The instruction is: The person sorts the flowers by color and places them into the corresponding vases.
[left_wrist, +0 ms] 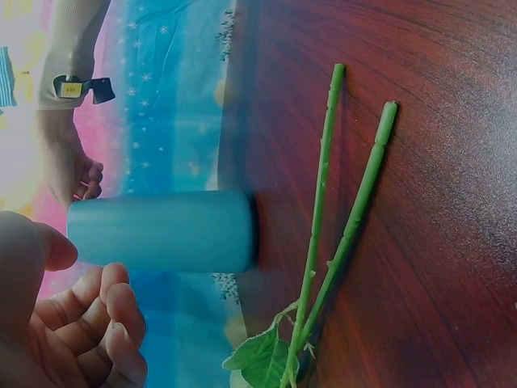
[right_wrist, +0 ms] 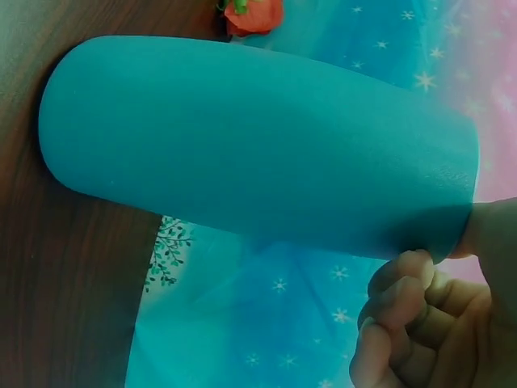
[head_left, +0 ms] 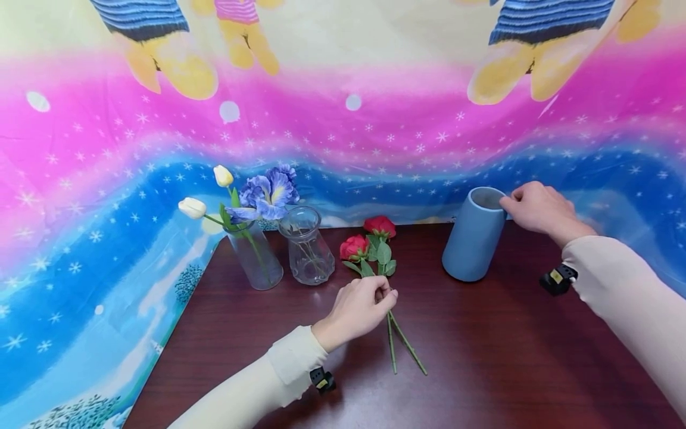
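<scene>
Toward the right of the table stands a tall blue vase [head_left: 474, 241]. My right hand [head_left: 546, 208] pinches its rim at the right side; in the right wrist view the thumb [right_wrist: 477, 230] reaches over the rim and the curled fingers [right_wrist: 396, 299] lie against the outer wall. Two red roses [head_left: 354, 247] lie on the table at the middle, their green stems [left_wrist: 323, 178] crossing and pointing toward me. My left hand [head_left: 359, 307] hovers over these stems with loosely bent fingers. In the left wrist view, a gap shows between its thumb and fingers, with nothing in it.
At the left stand a clear glass vase [head_left: 259, 265] and a wider-lipped glass vase [head_left: 312, 259], with stems showing inside both. White tulips [head_left: 192, 207] and a blue-purple iris [head_left: 268, 193] rise above them. A patterned cloth [head_left: 396, 155] hangs behind the dark wooden table [head_left: 455, 369].
</scene>
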A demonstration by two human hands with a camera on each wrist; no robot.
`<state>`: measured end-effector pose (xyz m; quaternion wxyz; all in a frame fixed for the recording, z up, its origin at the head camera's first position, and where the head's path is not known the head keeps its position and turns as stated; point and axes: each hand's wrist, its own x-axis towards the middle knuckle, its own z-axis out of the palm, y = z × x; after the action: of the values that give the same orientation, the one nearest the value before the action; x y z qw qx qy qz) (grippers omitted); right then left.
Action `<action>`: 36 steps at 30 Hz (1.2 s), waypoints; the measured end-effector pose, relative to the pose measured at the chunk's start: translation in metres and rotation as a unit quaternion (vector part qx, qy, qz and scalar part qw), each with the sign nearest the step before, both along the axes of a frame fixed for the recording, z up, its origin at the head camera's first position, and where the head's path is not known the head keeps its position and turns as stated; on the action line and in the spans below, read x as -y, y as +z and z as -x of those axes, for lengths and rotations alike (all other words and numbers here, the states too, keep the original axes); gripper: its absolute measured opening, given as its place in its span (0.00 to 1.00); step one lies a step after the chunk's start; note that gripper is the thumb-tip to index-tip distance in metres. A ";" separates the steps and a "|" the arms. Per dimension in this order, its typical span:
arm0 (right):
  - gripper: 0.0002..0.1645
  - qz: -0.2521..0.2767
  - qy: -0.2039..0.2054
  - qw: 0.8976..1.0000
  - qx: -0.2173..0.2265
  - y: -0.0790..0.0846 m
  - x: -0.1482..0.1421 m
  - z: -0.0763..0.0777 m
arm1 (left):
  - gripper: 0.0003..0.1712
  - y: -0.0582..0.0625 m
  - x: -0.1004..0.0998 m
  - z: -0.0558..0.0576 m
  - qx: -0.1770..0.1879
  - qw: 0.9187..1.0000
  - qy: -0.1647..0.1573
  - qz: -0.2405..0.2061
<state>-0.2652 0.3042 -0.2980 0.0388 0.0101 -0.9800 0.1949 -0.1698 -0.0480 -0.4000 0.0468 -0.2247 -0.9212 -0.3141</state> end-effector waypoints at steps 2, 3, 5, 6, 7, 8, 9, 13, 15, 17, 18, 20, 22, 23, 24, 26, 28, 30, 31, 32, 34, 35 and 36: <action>0.28 -0.010 0.000 1.000 -0.008 0.001 0.001 0.000 | 0.12 0.000 0.000 0.000 0.002 1.000 -0.001 -0.002; 0.28 -0.013 0.000 1.000 -0.011 0.001 0.001 -0.001 | 0.12 0.000 0.001 0.000 0.004 1.000 0.000 -0.003; 0.27 -0.017 0.003 1.000 -0.013 0.002 0.002 -0.002 | 0.12 -0.001 0.001 0.000 0.005 1.000 0.000 -0.005; 0.27 -0.019 0.004 1.000 -0.013 0.003 0.002 -0.003 | 0.12 -0.001 0.002 0.000 0.005 1.000 0.001 -0.005; 0.27 -0.020 0.006 1.000 -0.013 0.003 0.002 -0.003 | 0.12 -0.001 0.002 0.000 0.005 1.000 0.001 -0.007; 0.27 -0.020 0.008 1.000 -0.012 0.004 0.003 -0.004 | 0.12 -0.001 0.002 0.000 0.005 1.000 0.001 -0.008; 0.27 -0.020 0.010 1.000 -0.011 0.004 0.003 -0.005 | 0.12 -0.001 0.003 0.000 0.005 1.000 0.002 -0.009; 0.27 -0.021 0.019 1.000 -0.008 0.006 0.004 -0.008 | 0.12 -0.001 0.004 0.001 0.003 1.000 0.003 -0.013; 0.28 -0.024 0.023 0.999 -0.009 0.007 0.004 -0.010 | 0.12 0.000 0.004 0.001 0.003 1.000 0.004 -0.014; 0.28 -0.028 0.028 0.999 -0.011 0.007 0.005 -0.012 | 0.12 0.000 0.005 0.001 0.004 1.000 0.004 -0.015; 0.28 -0.030 0.031 0.999 -0.012 0.008 0.005 -0.013 | 0.12 0.000 0.005 0.001 0.005 1.000 0.003 -0.017; 0.28 -0.034 0.035 0.999 -0.012 0.009 0.005 -0.015 | 0.12 0.001 0.006 0.001 0.006 1.000 0.002 -0.020; 0.28 -0.036 0.040 0.998 -0.014 0.010 0.004 -0.019 | 0.12 0.002 0.006 0.000 0.007 1.000 0.001 -0.024; 0.27 -0.036 0.043 0.998 -0.015 0.011 0.004 -0.021 | 0.12 0.003 0.007 -0.001 0.007 1.000 0.001 -0.026; 0.27 -0.037 0.045 0.998 -0.015 0.011 0.003 -0.024 | 0.12 0.004 0.007 -0.002 0.008 1.000 0.000 -0.028; 0.27 -0.037 0.047 0.998 -0.018 0.013 0.001 -0.029 | 0.12 0.007 0.007 -0.003 0.008 1.000 -0.001 -0.029; 0.27 -0.035 0.049 0.998 -0.023 0.013 -0.001 -0.035 | 0.12 0.008 0.008 -0.005 0.009 1.000 -0.001 -0.030; 0.27 -0.037 0.052 0.998 -0.029 0.013 -0.004 -0.041 | 0.12 0.009 0.008 -0.006 0.010 1.000 0.000 -0.030; 0.27 -0.039 0.053 0.997 -0.032 0.013 -0.005 -0.043 | 0.12 0.009 0.009 -0.006 0.009 1.000 0.001 -0.029; 0.27 -0.039 0.055 0.997 -0.034 0.013 -0.006 -0.046 | 0.13 0.009 0.009 -0.007 0.009 1.000 0.002 -0.029; 0.28 -0.041 0.058 0.997 -0.036 0.013 -0.007 -0.052 | 0.13 0.009 0.011 -0.008 0.009 0.999 0.006 -0.030; 0.28 -0.043 0.058 0.997 -0.035 0.013 -0.008 -0.055 | 0.13 0.009 0.011 -0.008 0.009 0.999 0.009 -0.030; 0.28 -0.044 0.059 0.997 -0.033 0.013 -0.008 -0.058 | 0.13 0.009 0.012 -0.008 0.010 0.999 0.010 -0.031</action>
<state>-0.2076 0.3126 -0.2851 0.0594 0.0758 -0.9835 0.1530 -0.1616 -0.0596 -0.3910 0.0481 -0.2109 -0.9138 -0.3438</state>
